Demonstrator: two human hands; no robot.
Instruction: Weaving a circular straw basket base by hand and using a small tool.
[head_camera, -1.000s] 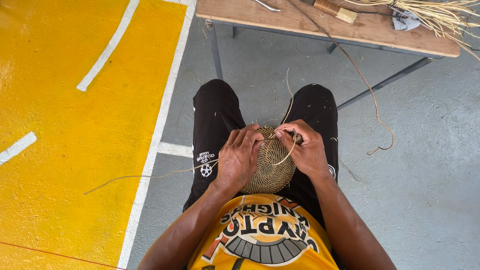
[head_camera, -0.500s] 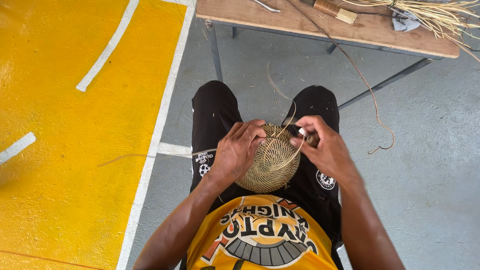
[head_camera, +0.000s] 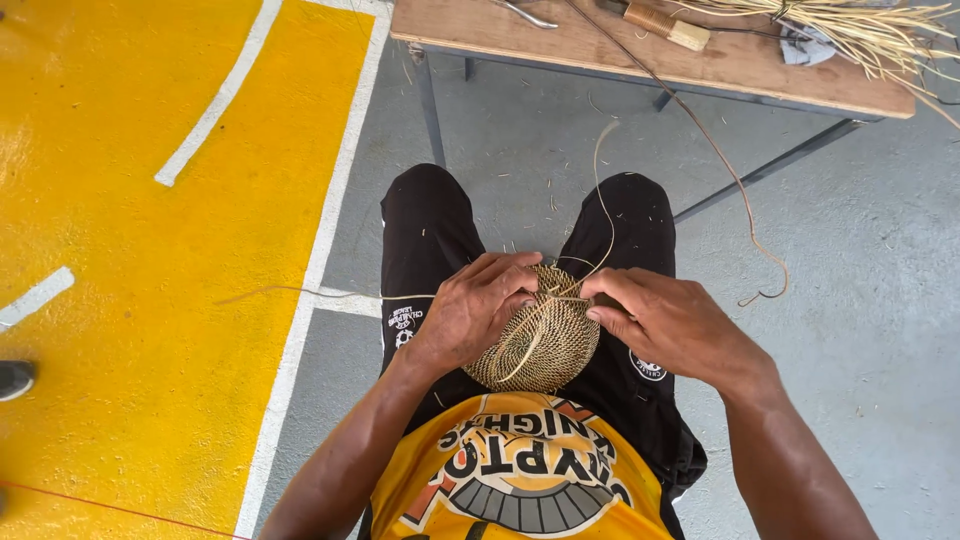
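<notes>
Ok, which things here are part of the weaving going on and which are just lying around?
In use: left hand, right hand, round woven piece, thin fibre strand.
Lying about: wooden table, straw bundle, wooden-handled tool, dark cord.

The woven disc (head_camera: 540, 340) on the lap is tightly coiled straw-coloured fibre, matt and ribbed; a thin, dry fibre strand (head_camera: 603, 190) rises from it. Beyond the disc, the table (head_camera: 600, 45) has a bare, worn wooden top on dull grey metal legs. The floor (head_camera: 120, 300) left of it is glossy yellow paint; the rest is matt grey concrete.
</notes>
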